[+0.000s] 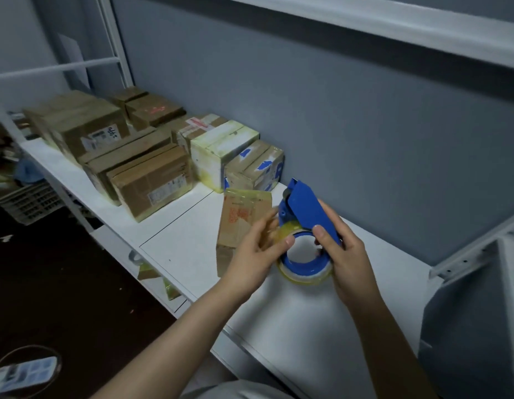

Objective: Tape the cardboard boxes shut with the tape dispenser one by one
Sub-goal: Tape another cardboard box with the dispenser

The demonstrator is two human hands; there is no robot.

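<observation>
A blue tape dispenser [303, 210] with a roll of clear tape [304, 276] is held above the white shelf. My right hand [343, 250] grips its blue body from the right. My left hand [260, 249] pinches the loose tape end at the roll's left side. Just behind my left hand a small brown cardboard box [240, 217] with red print stands upright on the shelf, partly hidden by my fingers.
Several cardboard boxes [149, 180] stand in a row along the white shelf [178, 240] to the left, against the grey wall. A grey panel and metal rail [474, 312] stand at the right. A dark floor with a crate [28, 203] lies lower left.
</observation>
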